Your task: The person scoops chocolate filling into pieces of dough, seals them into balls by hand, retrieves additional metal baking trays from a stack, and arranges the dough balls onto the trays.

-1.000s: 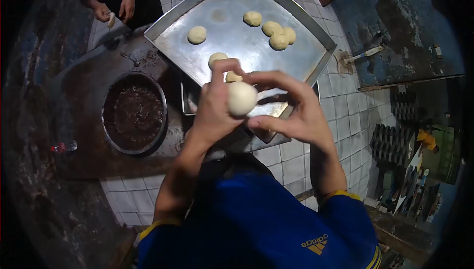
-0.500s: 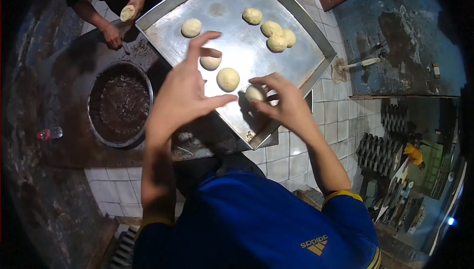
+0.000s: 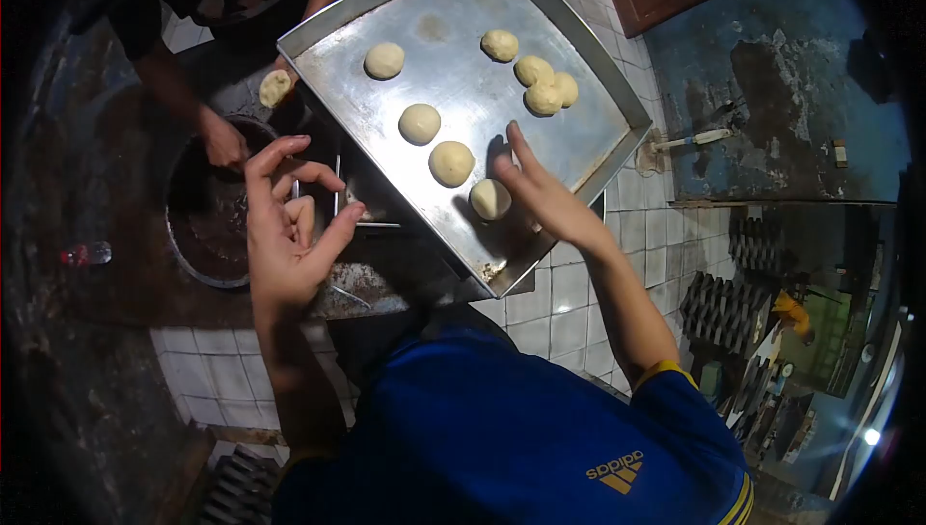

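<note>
My left hand (image 3: 297, 221) is raised off the tray's left side, empty, fingers curved and apart. On the tray's near part, my right hand (image 3: 542, 195) is open with fingers extended, right beside a pale dough ball (image 3: 489, 200); I cannot tell if it touches the ball. A second dough ball (image 3: 451, 163) sits just beyond, followed by a third (image 3: 420, 124) and another (image 3: 384, 60) in a loose row. All lie on the large metal tray (image 3: 434, 28). Farther right on it, several smaller dough balls (image 3: 543, 98) sit clustered, some touching.
At upper left a co-worker holds a filled-looking dough piece (image 3: 275, 88); that person's other hand (image 3: 224, 142) is over a round pan of dark filling (image 3: 207, 226). A red-capped plastic bottle (image 3: 87, 253) lies at far left. White tiles (image 3: 569, 289) show below the tray.
My right hand has let go of the dough ball and opened. My left hand has moved left, away from the tray. The co-worker's hand has reached into the round pan.
</note>
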`<state>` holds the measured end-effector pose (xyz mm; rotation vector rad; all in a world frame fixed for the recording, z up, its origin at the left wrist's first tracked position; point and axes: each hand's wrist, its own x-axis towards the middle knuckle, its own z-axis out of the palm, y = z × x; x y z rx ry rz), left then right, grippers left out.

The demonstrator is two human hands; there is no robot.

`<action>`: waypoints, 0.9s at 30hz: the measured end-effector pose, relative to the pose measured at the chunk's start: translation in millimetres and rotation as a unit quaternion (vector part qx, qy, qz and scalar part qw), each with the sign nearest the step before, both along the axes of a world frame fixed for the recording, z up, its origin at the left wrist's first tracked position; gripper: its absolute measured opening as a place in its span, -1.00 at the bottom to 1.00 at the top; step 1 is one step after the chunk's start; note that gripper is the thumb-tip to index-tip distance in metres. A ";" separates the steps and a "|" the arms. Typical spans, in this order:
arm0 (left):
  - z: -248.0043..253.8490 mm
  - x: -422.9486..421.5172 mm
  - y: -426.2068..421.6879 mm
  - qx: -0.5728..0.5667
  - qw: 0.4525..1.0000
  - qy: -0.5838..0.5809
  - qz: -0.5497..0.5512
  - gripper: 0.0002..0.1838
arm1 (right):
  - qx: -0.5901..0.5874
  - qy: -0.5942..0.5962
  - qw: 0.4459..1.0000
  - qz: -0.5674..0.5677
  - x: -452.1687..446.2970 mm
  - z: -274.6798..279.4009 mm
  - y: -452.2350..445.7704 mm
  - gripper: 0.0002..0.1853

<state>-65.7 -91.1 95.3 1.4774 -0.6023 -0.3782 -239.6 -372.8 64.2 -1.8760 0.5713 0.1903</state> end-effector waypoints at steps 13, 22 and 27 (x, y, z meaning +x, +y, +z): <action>4.1 -0.3 27.1 0.017 0.998 0.054 -0.011 -0.38 | -0.409 -0.090 0.884 0.210 41.9 26.3 30.2 -0.49; -17.3 3.0 29.8 -0.050 0.975 0.206 -0.072 -0.59 | -0.103 0.071 0.971 0.202 84.3 22.7 -14.8 -0.59; -13.3 5.4 26.0 -0.109 0.943 0.307 -0.067 -0.51 | 0.116 -0.122 0.985 0.037 83.5 76.2 91.8 -0.66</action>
